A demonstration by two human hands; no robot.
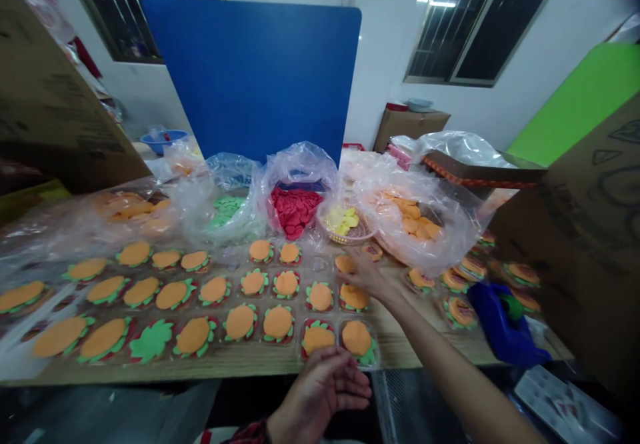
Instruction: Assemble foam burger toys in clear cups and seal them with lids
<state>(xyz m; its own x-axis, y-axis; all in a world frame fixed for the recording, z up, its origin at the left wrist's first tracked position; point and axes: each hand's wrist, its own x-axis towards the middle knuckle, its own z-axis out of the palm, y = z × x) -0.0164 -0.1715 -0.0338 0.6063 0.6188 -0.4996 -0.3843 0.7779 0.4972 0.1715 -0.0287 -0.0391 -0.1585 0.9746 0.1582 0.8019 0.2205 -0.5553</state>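
Note:
My right hand (364, 272) reaches over the back right of the clear compartmented trays, its fingers at the edge of an orange foam disc (345, 263); they look closed on it, slightly blurred. At the table's front edge, my left hand (330, 387) is palm up, fingers loosely curled and holding nothing visible. Just beyond it, two burger-like stacks, an orange disc (318, 339) and another orange disc (357, 337), rest over green and red pieces in the front compartments. Several similar stacks fill rows to the left. One compartment shows a green leaf-shaped piece (151, 341) on top.
Behind the trays stand plastic bags of green pieces (227, 209), red pieces (295, 209) and orange discs (413, 216), plus a basket (357, 232) with yellow pieces. A blue tape dispenser (505, 324) sits right. Cardboard (575, 251) and a blue panel (265, 77) border the table.

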